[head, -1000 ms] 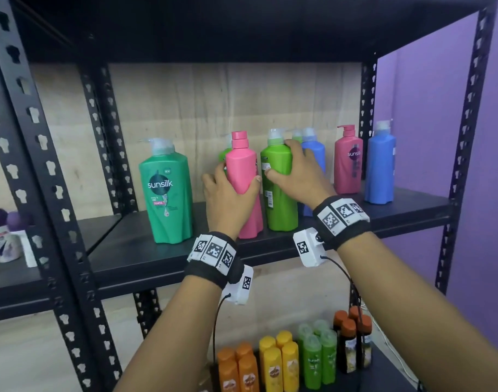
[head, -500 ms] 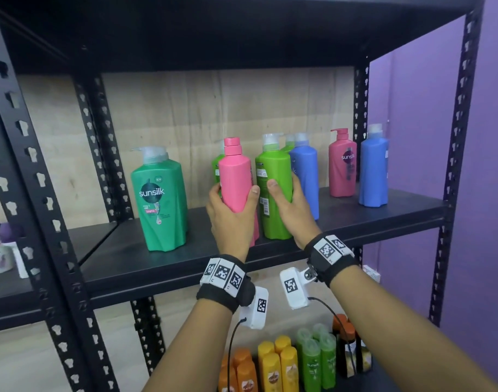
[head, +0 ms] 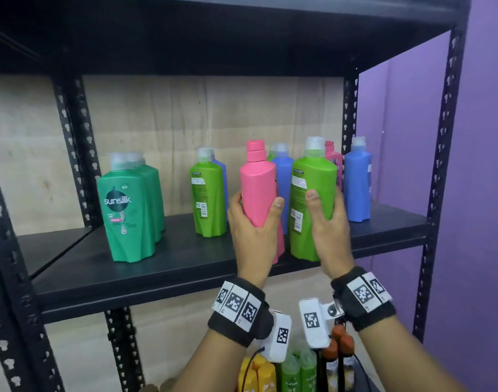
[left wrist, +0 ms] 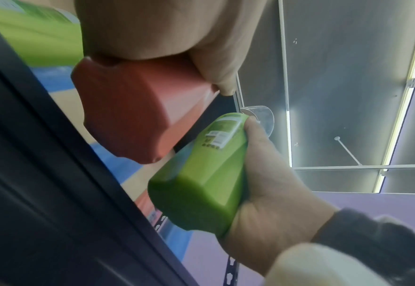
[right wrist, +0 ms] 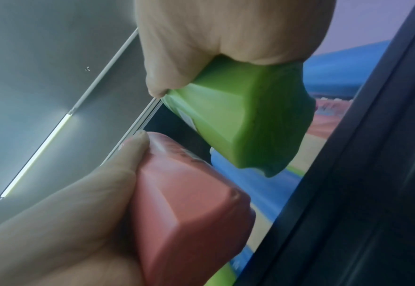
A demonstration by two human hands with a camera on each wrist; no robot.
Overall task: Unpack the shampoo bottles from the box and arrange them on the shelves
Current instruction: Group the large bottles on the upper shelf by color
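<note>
My left hand (head: 253, 222) grips a pink shampoo bottle (head: 257, 188) round its lower body. Just to its right, my right hand (head: 329, 222) grips a light green bottle (head: 312, 188) with a clear cap. Both bottles stand upright, side by side, at the front edge of the black shelf (head: 157, 264). From below, the left wrist view shows the pink bottle's base (left wrist: 128, 116) and the green bottle (left wrist: 201, 174) free of the shelf board. The right wrist view shows the green base (right wrist: 245, 120) and the pink base (right wrist: 191, 212) the same way.
On the same shelf stand teal Sunsilk bottles (head: 129, 210) at left, another light green bottle (head: 208, 193), blue bottles (head: 356, 182) and a pink one (head: 331, 154) at the back right. Small yellow (head: 256, 374) and green bottles (head: 298, 372) fill the shelf below. A purple wall (head: 482, 165) is at right.
Both hands have drawn the pink and light green bottles from among the others to the shelf's front edge. The right hand slid from the green bottle's top to its side.
</note>
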